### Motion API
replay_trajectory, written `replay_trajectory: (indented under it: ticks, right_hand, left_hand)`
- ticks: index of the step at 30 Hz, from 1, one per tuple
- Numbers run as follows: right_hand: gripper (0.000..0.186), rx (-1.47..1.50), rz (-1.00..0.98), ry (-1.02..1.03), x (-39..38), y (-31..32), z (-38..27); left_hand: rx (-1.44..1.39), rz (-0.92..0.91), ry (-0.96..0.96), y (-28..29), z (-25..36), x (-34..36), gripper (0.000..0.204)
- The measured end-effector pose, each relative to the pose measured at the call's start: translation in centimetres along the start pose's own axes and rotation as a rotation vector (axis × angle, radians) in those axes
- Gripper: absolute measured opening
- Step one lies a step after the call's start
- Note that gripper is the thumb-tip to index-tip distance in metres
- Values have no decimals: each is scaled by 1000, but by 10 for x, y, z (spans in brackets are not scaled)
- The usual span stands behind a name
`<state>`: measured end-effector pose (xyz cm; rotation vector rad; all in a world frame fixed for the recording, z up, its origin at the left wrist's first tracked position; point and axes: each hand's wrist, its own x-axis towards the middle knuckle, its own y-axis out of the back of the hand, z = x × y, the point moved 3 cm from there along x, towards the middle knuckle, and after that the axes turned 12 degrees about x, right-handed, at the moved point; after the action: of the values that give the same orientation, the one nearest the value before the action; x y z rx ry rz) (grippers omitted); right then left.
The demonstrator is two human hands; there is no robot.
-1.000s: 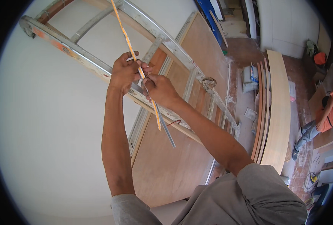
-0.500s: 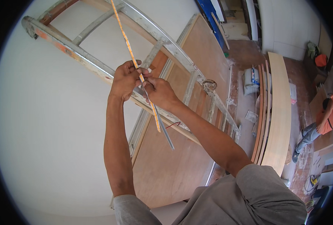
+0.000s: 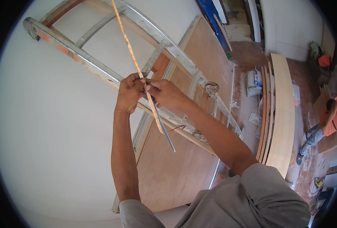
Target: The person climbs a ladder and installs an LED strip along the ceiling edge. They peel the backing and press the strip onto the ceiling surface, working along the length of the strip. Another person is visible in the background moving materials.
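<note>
A long, thin LED light strip (image 3: pixel 127 41), yellow-orange with pale segments, runs down from the top edge through both my hands. Its loose lower end hangs just past them, beside a narrow grey strip (image 3: pixel 167 140) that splits away from it. My left hand (image 3: pixel 128 94) is closed, pinching the LED strip between thumb and fingers. Close against it, my right hand (image 3: pixel 165 93) also grips the strip, thumb on top, slightly lower down. The fingertips nearly meet, and some fingers are hidden behind the strip.
An aluminium ladder (image 3: pixel 88 62) slants behind my hands, near a white wall (image 3: pixel 54 144). Large wooden panels (image 3: pixel 176 171) lean beyond it. Long boards (image 3: pixel 282 114) stand at the right. Farther right is another person in an orange top (image 3: pixel 332 117). A filled sack (image 3: pixel 254 83) lies on the floor.
Both hands have shifted a little downward and to the right along the LED strip, and their fingertips have come closer together. The strip's lower end and the grey strip now lie closer together.
</note>
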<state>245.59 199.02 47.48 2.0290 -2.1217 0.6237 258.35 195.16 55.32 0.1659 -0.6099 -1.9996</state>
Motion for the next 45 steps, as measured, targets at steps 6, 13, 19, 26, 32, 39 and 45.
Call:
replay_trajectory:
  ticks: [6, 13, 19, 26, 32, 39, 45]
  right_hand:
    - [37, -118, 47, -138, 25, 37, -45]
    - [29, 132, -179, -89, 50, 7, -40]
    - [26, 185, -297, -69, 57, -8, -35]
    - [23, 192, -351, -52, 69, -26, -28]
    - [28, 64, -298, -4, 73, -18, -30]
    - [26, 88, -277, 53, 76, -35, -16]
    - [17, 128, -190, 51, 51, -20, -37]
  left_hand:
    - [-128, 161, 20, -16, 9, -25, 28]
    - [-197, 344, -32, -25, -28, -40, 27]
    - [-35, 505, -24, -22, -37, -58, 28]
    - [618, 802, -152, -10, -43, -67, 21]
    - [949, 943, -181, -25, -31, -71, 14]
    - [987, 1024, -277, 4, -84, -63, 26]
    - [642, 1041, -254, -19, -68, -65, 25]
